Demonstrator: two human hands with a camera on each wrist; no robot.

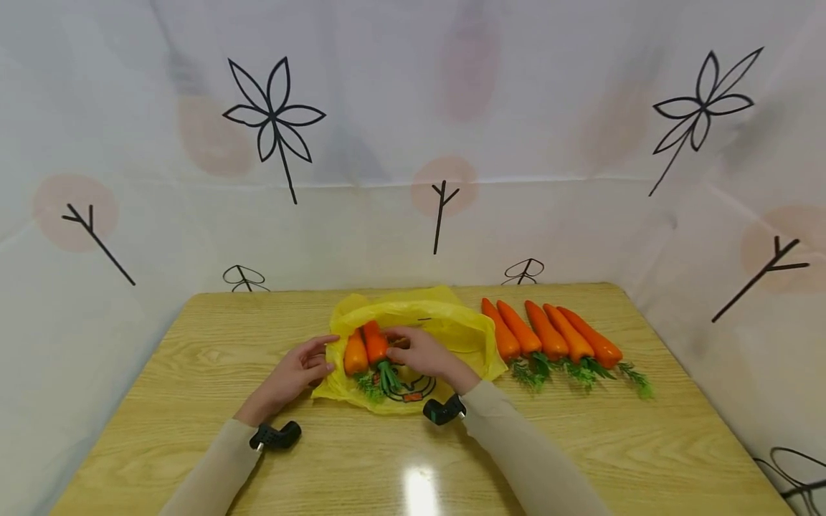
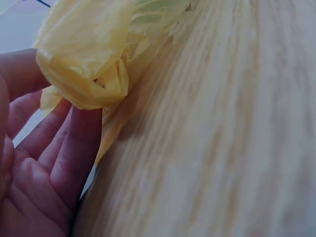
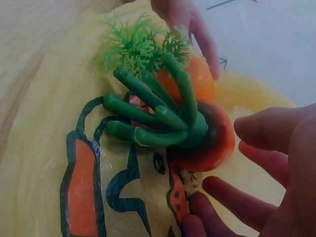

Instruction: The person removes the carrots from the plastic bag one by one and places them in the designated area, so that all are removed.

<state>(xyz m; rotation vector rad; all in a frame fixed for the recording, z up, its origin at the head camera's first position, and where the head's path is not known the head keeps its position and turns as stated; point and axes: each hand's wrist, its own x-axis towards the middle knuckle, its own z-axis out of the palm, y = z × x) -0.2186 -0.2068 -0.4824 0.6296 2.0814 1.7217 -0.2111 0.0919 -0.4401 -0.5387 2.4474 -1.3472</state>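
A yellow plastic bag [image 1: 471, 333] with a printed drawing lies on the table, mouth toward me. Two toy carrots lie side by side in its mouth. The left carrot [image 1: 355, 352] has feathery leaves [image 3: 143, 49]; the redder right carrot [image 1: 375, 344] has thick green stems [image 3: 158, 113]. My left hand [image 1: 302, 370] touches the bag's left edge with relaxed fingers, and the fingertips go behind the yellow plastic [image 2: 84, 59] in the left wrist view. Beside the redder carrot, my right hand [image 1: 422, 352] has its fingers spread, thumb and fingertips just off its top end.
To the right of the bag, several orange carrots [image 1: 547, 331] lie in a slanted row, their leafy tops [image 1: 584, 373] toward me. The wooden table [image 1: 361, 459] ends at a white patterned cloth [image 1: 387, 236] behind and at both sides.
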